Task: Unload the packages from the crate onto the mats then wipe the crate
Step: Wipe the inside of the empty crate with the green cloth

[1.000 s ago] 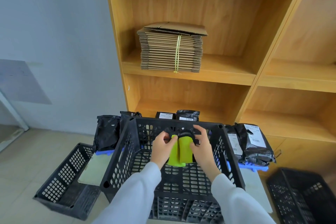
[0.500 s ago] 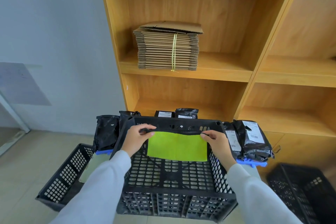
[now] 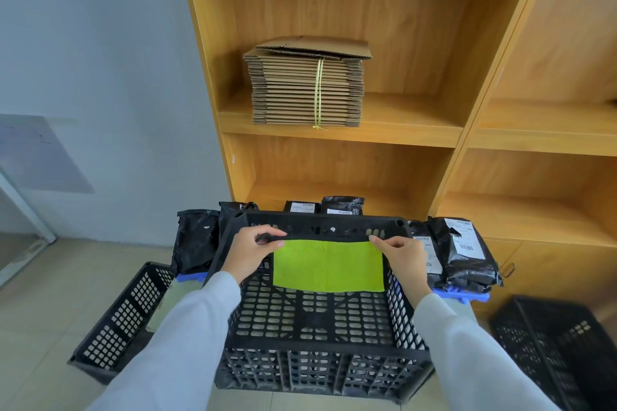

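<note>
A black perforated crate (image 3: 320,340) stands in front of me with nothing but the cloth inside. A lime-green cloth (image 3: 329,265) with a dark top edge hangs flat over its far inner wall. My left hand (image 3: 248,253) pinches the cloth's top left corner. My right hand (image 3: 402,252) pinches the top right corner. Black packages with white labels lie on blue mats: some to the left (image 3: 197,240), some behind the crate (image 3: 340,205), and a pile to the right (image 3: 464,257).
A wooden shelf unit (image 3: 460,140) rises behind the crate, with a tied stack of flat cardboard (image 3: 307,87) on one shelf. Another black crate (image 3: 117,320) lies tilted on the floor at left, and a third (image 3: 554,354) stands at right.
The cloth was bunched between both hands a second ago. My hands have pulled apart and spread it flat along the crate's far wall.
</note>
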`<action>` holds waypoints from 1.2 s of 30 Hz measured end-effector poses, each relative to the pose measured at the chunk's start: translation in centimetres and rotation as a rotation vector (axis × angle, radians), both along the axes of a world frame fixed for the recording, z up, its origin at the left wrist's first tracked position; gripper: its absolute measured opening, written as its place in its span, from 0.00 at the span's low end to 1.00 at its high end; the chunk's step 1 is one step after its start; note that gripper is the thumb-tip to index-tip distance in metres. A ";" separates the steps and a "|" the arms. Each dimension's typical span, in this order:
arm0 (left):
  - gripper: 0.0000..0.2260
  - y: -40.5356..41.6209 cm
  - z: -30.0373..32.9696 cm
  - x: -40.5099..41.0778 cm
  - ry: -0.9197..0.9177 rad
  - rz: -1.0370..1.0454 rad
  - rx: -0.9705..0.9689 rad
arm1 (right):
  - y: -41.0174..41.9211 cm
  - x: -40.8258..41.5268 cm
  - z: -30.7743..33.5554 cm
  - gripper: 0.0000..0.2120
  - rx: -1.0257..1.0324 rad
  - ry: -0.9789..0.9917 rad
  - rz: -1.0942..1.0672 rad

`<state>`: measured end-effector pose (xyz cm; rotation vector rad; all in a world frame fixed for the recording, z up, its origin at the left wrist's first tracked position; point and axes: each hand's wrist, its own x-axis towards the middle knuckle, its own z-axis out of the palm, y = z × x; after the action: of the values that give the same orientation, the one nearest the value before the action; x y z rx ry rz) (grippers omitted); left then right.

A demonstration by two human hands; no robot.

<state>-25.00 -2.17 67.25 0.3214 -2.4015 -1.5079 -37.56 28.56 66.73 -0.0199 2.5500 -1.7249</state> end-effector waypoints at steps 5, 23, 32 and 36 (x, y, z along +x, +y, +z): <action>0.09 -0.3 0.1 -0.3 -0.048 0.030 -0.019 | -0.1 0.5 0.4 0.21 0.018 0.008 -0.089; 0.13 6.0 -0.3 -2.1 -0.371 0.131 0.515 | -4.8 3.5 0.4 0.11 -0.253 -0.181 0.194; 0.12 8.5 -0.2 -2.4 -0.362 0.078 0.513 | -7.2 5.0 -0.3 0.14 -0.010 0.028 0.237; 0.18 8.3 -0.1 -2.1 -0.349 0.075 0.609 | -7.3 5.4 -0.3 0.14 -0.056 0.009 0.242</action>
<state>-27.11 6.10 67.12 0.8513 -2.0580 -2.2768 -32.16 21.29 66.38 -0.3254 2.3876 -1.7049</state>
